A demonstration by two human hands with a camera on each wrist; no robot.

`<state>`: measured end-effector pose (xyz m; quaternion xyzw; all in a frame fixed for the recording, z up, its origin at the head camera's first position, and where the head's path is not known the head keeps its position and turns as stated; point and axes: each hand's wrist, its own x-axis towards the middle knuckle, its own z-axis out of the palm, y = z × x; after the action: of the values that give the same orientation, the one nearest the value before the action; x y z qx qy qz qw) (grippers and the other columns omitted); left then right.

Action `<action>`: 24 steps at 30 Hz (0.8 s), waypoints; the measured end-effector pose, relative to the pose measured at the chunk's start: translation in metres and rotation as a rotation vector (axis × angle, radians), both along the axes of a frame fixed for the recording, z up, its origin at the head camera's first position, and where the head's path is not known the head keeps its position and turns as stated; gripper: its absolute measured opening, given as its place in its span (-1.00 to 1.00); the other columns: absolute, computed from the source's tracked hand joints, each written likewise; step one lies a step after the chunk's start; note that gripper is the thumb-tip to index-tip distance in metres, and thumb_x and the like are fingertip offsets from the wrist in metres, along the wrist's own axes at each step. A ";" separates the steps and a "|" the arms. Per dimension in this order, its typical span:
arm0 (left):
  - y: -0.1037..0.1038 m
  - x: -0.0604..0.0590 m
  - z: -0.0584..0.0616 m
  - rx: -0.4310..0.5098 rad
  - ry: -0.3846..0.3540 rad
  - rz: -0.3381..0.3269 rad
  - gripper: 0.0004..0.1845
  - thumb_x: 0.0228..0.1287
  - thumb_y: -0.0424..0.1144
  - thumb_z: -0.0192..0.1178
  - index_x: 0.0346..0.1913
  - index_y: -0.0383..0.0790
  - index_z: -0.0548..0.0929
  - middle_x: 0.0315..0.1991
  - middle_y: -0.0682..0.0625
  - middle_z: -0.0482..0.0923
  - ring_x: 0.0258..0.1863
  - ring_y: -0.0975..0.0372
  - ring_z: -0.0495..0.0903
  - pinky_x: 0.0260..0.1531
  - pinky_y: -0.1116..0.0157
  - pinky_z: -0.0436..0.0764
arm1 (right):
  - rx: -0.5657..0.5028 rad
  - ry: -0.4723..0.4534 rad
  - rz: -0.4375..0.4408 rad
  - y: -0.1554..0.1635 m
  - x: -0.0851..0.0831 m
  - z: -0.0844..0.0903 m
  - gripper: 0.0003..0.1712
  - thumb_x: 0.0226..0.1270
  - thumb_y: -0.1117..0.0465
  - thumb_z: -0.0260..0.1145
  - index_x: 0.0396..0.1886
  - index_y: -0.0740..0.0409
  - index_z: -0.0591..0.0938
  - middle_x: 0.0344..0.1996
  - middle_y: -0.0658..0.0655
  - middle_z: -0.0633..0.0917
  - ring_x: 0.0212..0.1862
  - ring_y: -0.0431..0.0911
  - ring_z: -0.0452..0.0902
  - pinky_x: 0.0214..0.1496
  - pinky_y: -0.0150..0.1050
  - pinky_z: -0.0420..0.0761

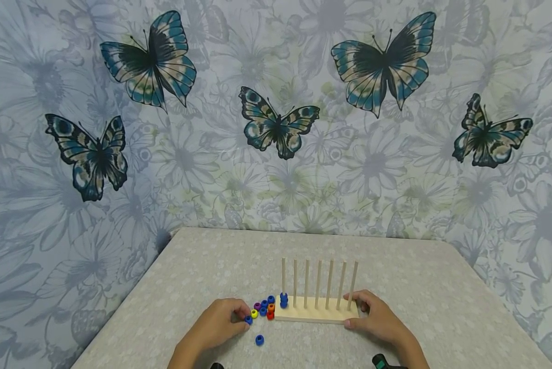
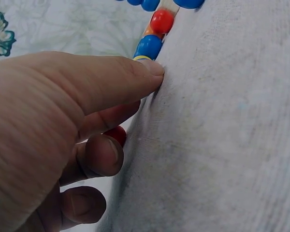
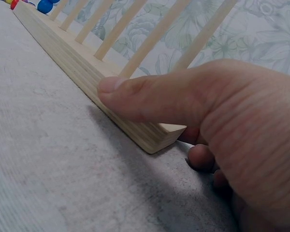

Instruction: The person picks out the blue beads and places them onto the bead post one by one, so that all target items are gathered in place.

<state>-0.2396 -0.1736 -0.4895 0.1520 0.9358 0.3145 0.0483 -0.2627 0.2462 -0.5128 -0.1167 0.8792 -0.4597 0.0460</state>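
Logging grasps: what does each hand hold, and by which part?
Right hand grips the wooden peg board at its right end. Left hand pinches a blue bead.

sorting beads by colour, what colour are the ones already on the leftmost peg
Blue: the stacked beads on the leftmost peg of the wooden peg board, clearest in the head view.

No writing, label, brand, number or sign can be read in any of the views. The wooden peg rack (image 1: 316, 310) is bare of marks on its base and pegs (its front face shows only wood grain in the right wrist view). The beads (image 1: 263, 307) just left of the rack are plain coloured, and the wall covering (image 1: 276, 113) behind the rack carries only butterflies and flowers.
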 end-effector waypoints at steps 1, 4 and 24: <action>0.000 0.000 0.000 -0.005 0.001 0.003 -0.85 0.09 -0.12 0.48 -0.29 0.16 0.71 -0.39 0.32 0.61 -0.40 0.40 0.50 -0.36 0.35 0.47 | 0.000 0.002 0.000 0.000 0.000 0.000 -0.32 -0.04 0.04 0.64 0.15 -0.05 0.64 -0.07 0.03 0.60 -0.14 -0.09 0.31 -0.14 -0.33 0.36; 0.000 0.000 0.001 -0.013 0.004 0.009 -0.84 0.09 -0.12 0.48 -0.29 0.17 0.71 -0.39 0.33 0.61 -0.41 0.40 0.50 -0.36 0.35 0.46 | 0.000 0.006 0.000 0.000 0.000 0.001 -0.31 -0.05 0.03 0.64 0.15 -0.03 0.64 -0.12 0.05 0.58 -0.15 -0.08 0.30 -0.16 -0.33 0.36; 0.001 0.000 0.000 -0.080 0.033 -0.003 -0.85 0.10 -0.09 0.48 -0.29 0.20 0.71 -0.34 0.36 0.63 -0.36 0.44 0.51 -0.30 0.26 0.54 | -0.010 -0.001 -0.003 0.000 -0.001 -0.001 -0.31 -0.05 0.05 0.64 0.16 -0.04 0.64 -0.09 0.04 0.59 -0.14 -0.08 0.30 -0.16 -0.32 0.36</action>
<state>-0.2399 -0.1728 -0.4894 0.1566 0.9480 0.2744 0.0393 -0.2635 0.2463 -0.5138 -0.1156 0.8770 -0.4643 0.0452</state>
